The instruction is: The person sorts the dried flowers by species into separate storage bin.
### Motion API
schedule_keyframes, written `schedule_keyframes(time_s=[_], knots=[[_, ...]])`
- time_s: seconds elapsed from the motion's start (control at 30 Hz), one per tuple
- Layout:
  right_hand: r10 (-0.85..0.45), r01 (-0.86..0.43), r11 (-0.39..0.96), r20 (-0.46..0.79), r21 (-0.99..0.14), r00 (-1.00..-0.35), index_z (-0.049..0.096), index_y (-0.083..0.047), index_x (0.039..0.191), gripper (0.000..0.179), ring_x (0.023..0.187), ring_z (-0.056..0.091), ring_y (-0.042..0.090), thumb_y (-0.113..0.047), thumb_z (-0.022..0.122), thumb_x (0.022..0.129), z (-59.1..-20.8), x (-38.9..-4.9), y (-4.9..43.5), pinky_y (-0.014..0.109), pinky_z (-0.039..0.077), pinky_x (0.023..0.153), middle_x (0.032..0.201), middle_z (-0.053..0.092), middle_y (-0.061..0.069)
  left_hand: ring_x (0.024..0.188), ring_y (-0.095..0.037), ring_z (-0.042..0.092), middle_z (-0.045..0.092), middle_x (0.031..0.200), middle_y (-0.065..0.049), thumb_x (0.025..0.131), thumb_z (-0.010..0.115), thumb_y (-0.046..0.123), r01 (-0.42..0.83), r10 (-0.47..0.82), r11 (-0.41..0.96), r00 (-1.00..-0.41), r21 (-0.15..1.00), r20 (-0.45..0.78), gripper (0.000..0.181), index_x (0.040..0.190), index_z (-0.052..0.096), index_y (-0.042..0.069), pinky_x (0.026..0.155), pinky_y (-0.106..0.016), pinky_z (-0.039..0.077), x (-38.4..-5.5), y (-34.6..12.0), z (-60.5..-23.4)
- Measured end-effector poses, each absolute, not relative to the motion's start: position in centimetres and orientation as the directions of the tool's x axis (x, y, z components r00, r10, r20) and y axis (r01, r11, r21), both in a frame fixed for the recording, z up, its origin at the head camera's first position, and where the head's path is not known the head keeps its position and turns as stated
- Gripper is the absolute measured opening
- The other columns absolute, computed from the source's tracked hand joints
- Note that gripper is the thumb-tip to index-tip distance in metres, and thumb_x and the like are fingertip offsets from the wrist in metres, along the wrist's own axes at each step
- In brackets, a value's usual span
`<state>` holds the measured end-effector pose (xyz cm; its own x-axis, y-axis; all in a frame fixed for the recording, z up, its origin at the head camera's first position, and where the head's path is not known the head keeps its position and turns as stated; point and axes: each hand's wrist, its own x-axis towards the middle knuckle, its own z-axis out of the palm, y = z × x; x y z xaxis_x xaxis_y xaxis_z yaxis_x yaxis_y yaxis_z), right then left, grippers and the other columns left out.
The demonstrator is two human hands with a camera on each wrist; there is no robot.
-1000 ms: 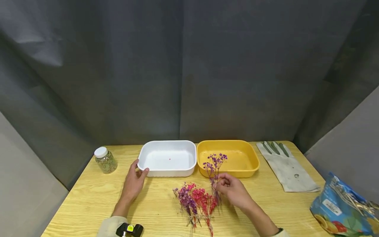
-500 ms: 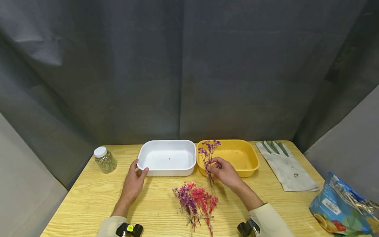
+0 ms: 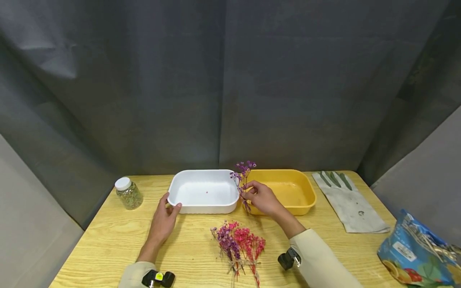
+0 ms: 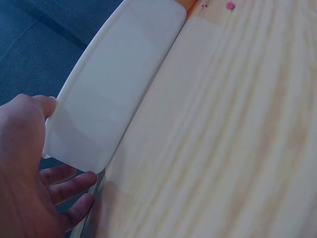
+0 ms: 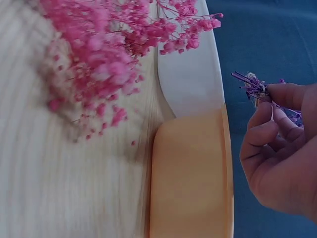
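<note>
My left hand [image 3: 163,222] holds the near left corner of a white plastic basin [image 3: 205,209], thumb at the front rim and fingers around the end wall. In the left wrist view, the thumb lies at the basin's rim and the other fingers bend beneath its end. Between thumb and fingertips, my right hand [image 3: 263,199] pinches a small tied bunch of purple dried flowers [image 3: 242,176]. That bunch is upright over the gap between the white basin and a yellow basin [image 3: 281,210]. The right wrist view shows its cut stems [image 5: 250,84] poking out past the fingertips.
Purple dried flowers [image 3: 228,242] and pink dried flowers [image 3: 248,242] lie tied on the wooden table [image 3: 194,256]. A white-lidded jar [image 3: 129,194] stands left. Rightward are a grey cloth [image 3: 351,208] with several green leaves [image 3: 334,179] and a blue bag [image 3: 414,252].
My right hand has carried the purple bunch up and left, from in front of the yellow basin to beside the white basin's right edge. The left hand stays put.
</note>
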<state>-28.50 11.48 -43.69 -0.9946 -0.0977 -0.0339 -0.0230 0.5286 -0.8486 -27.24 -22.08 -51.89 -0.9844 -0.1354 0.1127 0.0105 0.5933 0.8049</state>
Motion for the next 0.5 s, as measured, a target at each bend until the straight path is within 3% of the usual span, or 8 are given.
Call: schedule_keyframes(time_s=[0.23, 0.5], knots=[[-0.101, 0.012, 0.497, -0.072, -0.868, -0.992, 0.06, -0.008, 0.114, 0.027, 0.068, 0.052, 0.016, -0.022, 0.066, 0.092, -43.4, -29.9, 9.9, 0.025, 0.041, 0.056, 0.09, 0.063, 0.01, 0.111, -0.028, 0.059, 0.046, 0.143, -0.016, 0.096, 0.05, 0.054, 0.015, -0.143, 0.604, -0.982, 0.797, 0.127, 0.077, 0.153, 0.02, 0.012, 0.092, -0.044, 0.045, -27.3, -22.0, -52.2], [-0.142, -0.024, 0.572, -0.07, -0.82, -0.987, 0.061, -0.01, 0.115, 0.028, 0.077, 0.056, 0.018, -0.025, 0.064, 0.093, -43.3, -30.8, 8.4, 0.027, 0.047, 0.065, 0.091, 0.063, 0.008, 0.113, -0.027, 0.058, 0.045, 0.145, -0.014, 0.096, 0.048, 0.055, 0.005, -0.139, 0.612, -0.984, 0.791, 0.114, 0.077, 0.154, 0.019, 0.014, 0.093, -0.044, 0.043, -27.1, -22.0, -51.9]])
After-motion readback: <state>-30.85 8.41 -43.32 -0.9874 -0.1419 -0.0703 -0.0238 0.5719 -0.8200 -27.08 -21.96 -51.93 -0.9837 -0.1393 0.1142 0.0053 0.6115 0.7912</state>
